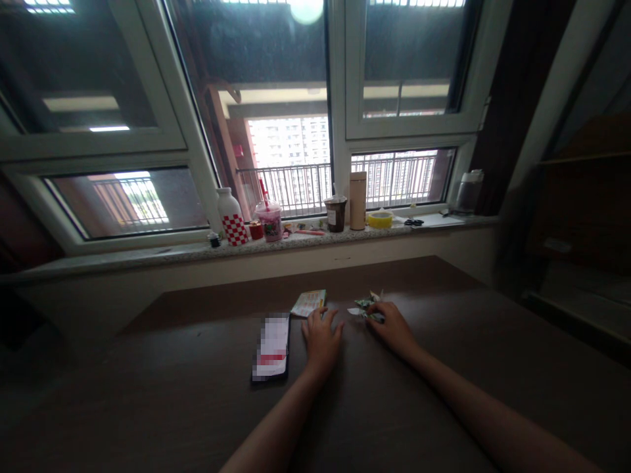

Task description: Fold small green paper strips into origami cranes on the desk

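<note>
The left hand (321, 338) lies palm down just right of the phone (271, 346), fingers spread wide and holding nothing. Its fingertips stop just beside a small printed packet (309, 303), which sits past the phone's far right corner; I cannot tell whether they touch it. The right hand (392, 327) rests further right of the phone, beyond the left hand. Its fingers are bent with the tips on a folded paper piece (367, 305), greenish with a white point sticking out toward the packet. Whether it pinches the paper or only rests on it cannot be told from here.

The paper looks very light, thin and easily crushed, and it would likely skate on the smooth dark table (444, 394) under a push. A gentle pinch on its thicker folded middle seems safer than one on the loose white tip.

Well beyond the phone runs a stone windowsill (123, 253) under the windows. Straight beyond the phone stands a pink cup with a straw (269, 222), and left of that line a bottle with a red-and-white check (233, 220). Right of it come a dark cup (336, 213), a tall tan tumbler (357, 200) and a yellow tape roll (380, 219)
</note>
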`<state>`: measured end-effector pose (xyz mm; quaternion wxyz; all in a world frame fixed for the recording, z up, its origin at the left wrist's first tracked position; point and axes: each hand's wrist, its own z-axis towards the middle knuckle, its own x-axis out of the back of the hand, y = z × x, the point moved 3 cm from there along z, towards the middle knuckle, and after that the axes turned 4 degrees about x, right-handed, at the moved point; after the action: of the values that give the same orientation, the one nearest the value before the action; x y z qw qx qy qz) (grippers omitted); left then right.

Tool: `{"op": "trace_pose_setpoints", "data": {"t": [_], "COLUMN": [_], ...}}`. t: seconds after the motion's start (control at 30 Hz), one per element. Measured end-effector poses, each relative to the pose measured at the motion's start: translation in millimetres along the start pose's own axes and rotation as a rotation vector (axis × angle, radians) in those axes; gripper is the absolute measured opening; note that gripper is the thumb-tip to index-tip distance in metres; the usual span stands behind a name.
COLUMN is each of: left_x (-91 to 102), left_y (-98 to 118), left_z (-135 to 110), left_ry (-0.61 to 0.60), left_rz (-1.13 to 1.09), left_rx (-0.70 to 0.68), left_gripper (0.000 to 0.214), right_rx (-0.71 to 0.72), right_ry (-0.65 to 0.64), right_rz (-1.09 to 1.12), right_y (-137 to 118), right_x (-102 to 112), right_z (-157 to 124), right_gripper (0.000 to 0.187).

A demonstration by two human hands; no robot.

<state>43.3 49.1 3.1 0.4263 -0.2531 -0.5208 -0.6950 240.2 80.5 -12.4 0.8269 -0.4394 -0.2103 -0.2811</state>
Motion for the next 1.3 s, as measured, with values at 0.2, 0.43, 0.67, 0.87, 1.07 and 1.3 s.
{"op": "trace_pose_setpoints", "data": {"t": [0.2,0.43,0.67,0.87,1.07,1.3], "left_x": [-8.4,-10.7,-8.9,-6.9,-3.9,5.3], "left_y": [-1,-1,3,4,4,4], "left_z": [-1,-2,-5,-7,-8,-7], "left_ry": [-0.039,-0.079,-0.109,-0.074,0.000,0.059], "left_rz": [0.154,0.223,0.295,0.307,0.297,0.360], "left_rx": [0.046,0.050,0.043,0.032,0.034,0.047], "left_gripper": [0.042,0.048,0.053,0.050,0.048,0.042], "right_rx": [-0.031,-0.039,-0.047,-0.010,0.009,0.039], "right_ry": [0.031,0.069,0.043,0.007,0.042,0.049], "right_rz": [-0.121,-0.231,-0.301,-0.361,-0.409,-0.394], "right_y": [2,5,6,3,1,-2], "right_x": [1,2,0,-1,1,2], "right_z": [2,6,8,6,4,0], "right_gripper": [0.005,0.003,0.004,0.008,0.014,0.017]}}
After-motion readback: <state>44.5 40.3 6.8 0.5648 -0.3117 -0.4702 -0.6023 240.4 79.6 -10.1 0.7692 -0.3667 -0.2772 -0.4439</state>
